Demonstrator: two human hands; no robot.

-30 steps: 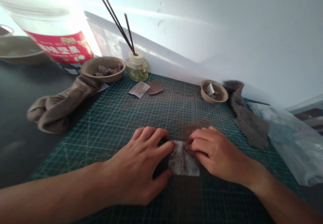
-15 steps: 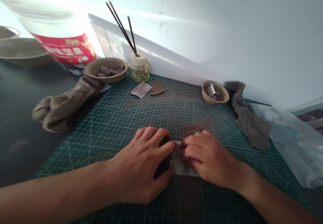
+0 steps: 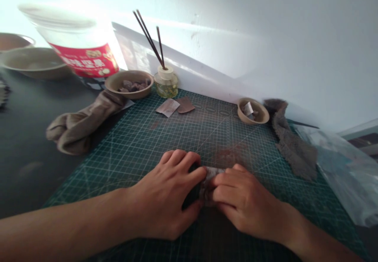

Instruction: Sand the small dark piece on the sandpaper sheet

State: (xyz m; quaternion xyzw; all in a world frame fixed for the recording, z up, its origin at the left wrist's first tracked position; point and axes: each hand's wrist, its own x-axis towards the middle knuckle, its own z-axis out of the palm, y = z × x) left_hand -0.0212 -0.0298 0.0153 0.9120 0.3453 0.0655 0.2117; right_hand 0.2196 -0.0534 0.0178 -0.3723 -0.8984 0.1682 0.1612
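A greyish, stained flat piece (image 3: 211, 171) lies on the green cutting mat (image 3: 124, 152) between my two hands. My left hand (image 3: 171, 191) is bent round its left edge, with the index finger at the upper corner and the thumb at the lower one. On its right part rests my right hand (image 3: 242, 199), fingers curled and pressed together. Whatever sits under those right fingertips is hidden. Reddish dust (image 3: 228, 154) marks the mat just beyond the piece.
Two small sheets (image 3: 168, 107) lie near a reed diffuser (image 3: 166, 83). Bowls of scraps (image 3: 130, 93) (image 3: 253, 121) stand at the back. A brown cloth (image 3: 79, 126) and large tub (image 3: 88, 59) are left; a grey cloth (image 3: 295, 152) and plastic bag (image 3: 345, 175) right.
My right hand has moved down over the grey piece, uncovering its top edge and covering its lower part. My left hand stays nearly in place. The view has shifted slightly.
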